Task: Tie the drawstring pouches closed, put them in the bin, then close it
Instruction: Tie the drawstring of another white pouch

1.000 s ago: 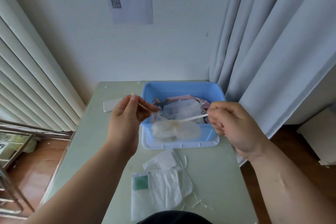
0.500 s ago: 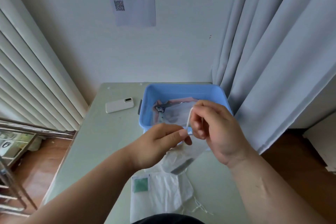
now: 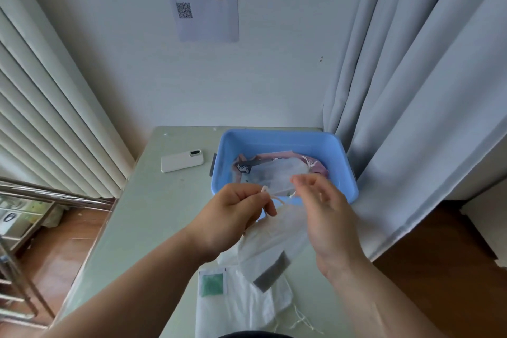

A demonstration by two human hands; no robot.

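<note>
The white pouch [image 3: 274, 239] hangs just below both hands, over the tabletop's [image 3: 164, 214] middle. The left hand [image 3: 233, 217] pinches its drawstring [image 3: 275, 197]; whether the blurred right hand [image 3: 326, 217] grips anything, I cannot tell.

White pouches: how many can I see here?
3 for sure: a held pouch hanging by its drawstring from the left hand, a second pouch in the blue bin, a flat pouch on the table nearest the person. More may hide beneath.
</note>
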